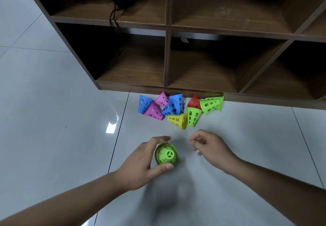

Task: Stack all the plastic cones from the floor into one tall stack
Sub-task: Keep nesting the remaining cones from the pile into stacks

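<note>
Centrally, perforated green cone [166, 154] in grip of left hand [141, 162]; right hand [210, 146] loose, empty.

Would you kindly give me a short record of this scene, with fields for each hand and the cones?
left hand: grips green cone, narrow end up
right hand: beside it, fingers loosely curled, nothing visible in it
loose cones: blue, pink, yellow, green, red, heaped against the shelf
stack: no tall stack yet

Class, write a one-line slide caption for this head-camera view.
Left hand grips a green cone; right hand hovers empty; coloured cones lie jumbled before the wooden shelf.
</note>
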